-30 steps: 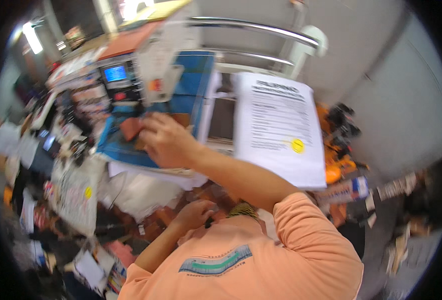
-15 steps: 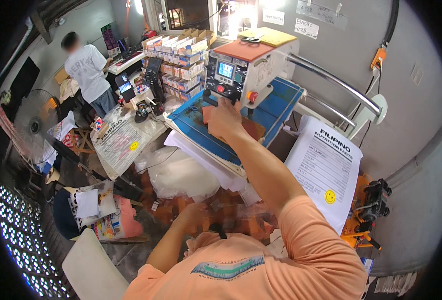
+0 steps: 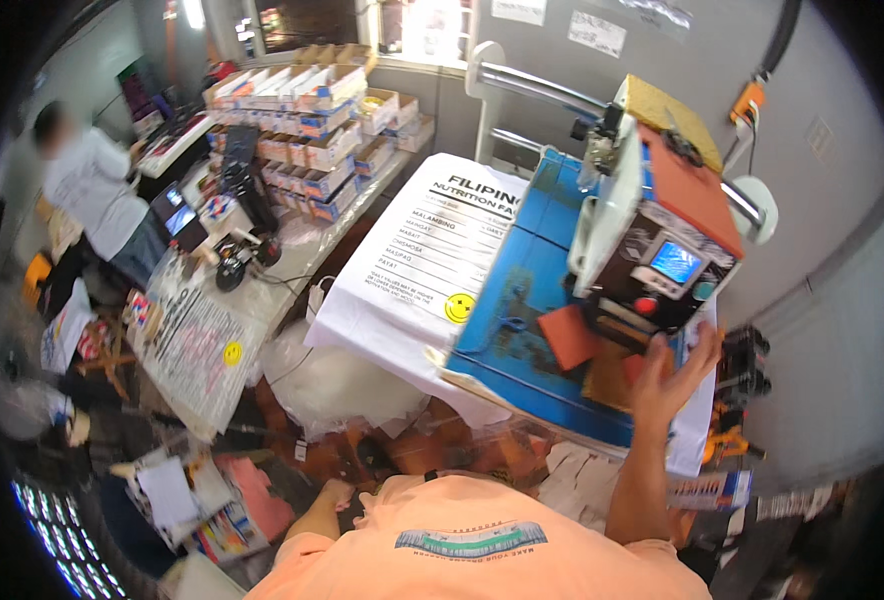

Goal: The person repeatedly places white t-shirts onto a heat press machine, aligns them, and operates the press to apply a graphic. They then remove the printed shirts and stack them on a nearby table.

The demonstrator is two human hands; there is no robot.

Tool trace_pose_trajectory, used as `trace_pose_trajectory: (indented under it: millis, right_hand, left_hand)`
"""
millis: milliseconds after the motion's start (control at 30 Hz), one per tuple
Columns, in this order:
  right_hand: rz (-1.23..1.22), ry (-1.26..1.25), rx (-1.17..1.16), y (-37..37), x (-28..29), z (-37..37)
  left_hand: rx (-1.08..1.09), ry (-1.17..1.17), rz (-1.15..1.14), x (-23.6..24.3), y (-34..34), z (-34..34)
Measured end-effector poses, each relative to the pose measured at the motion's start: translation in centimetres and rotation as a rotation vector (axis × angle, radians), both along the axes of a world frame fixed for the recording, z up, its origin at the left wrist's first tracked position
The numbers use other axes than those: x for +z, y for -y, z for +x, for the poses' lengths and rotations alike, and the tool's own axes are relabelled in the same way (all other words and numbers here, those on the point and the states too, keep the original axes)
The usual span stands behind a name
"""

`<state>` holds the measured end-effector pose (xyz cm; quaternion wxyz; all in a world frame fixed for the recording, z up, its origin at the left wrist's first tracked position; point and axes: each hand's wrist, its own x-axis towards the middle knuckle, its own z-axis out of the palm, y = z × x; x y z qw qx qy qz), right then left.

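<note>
My right hand (image 3: 670,382) is beside the front of a heat press head (image 3: 652,240), fingers spread and apart, by the dark handle (image 3: 617,328). The press head has a lit blue screen and a red knob. It stands over a blue covered platen (image 3: 522,300), on which a reddish-brown sheet (image 3: 568,336) and a brown piece partly show. Left of the platen, a white shirt (image 3: 392,260) with black print and a yellow smiley lies spread out. My left hand (image 3: 334,497) hangs low by my body, its fingers too small and blurred to read.
Chrome rails (image 3: 552,85) run behind the press. Stacked small boxes (image 3: 302,130) stand on the back table. Another printed shirt under clear plastic (image 3: 197,330) lies on the left table. A person (image 3: 97,190) stands at far left. Clear plastic bags (image 3: 347,385) sit below the platen.
The press head has slid rightward along the rails, uncovering the white shirt on the left. My right hand has come off the handle and spread. My view has shifted.
</note>
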<state>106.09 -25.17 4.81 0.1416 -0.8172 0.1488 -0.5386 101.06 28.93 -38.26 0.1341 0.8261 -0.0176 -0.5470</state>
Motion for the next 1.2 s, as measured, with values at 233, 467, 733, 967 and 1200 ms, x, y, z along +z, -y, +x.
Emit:
trace_pose_trajectory:
  millis: [233,467,733,967,1200]
  right_hand:
    - [0.373,0.285,-0.288,5.8,0.7,1.8]
    - [0.507,0.233,-0.441,10.0,2.4,-2.3]
    - [0.308,0.290,-0.575,15.0,0.5,-3.2]
    - [0.104,0.145,-0.264,4.7,-1.8,-1.6]
    - [1.166,-1.034,0.207,-11.5,-19.4,2.4]
  left_hand:
    - [0.694,0.259,-0.437,1.2,-2.4,20.4]
    - [1.447,-0.180,-0.995,9.5,-2.9,29.9]
    - [1.280,-0.120,-1.082,14.6,-0.1,33.9]
    - [1.105,0.085,-0.712,17.6,-5.7,33.7]
    - [1.057,0.565,-0.978,32.0,-1.6,32.0]
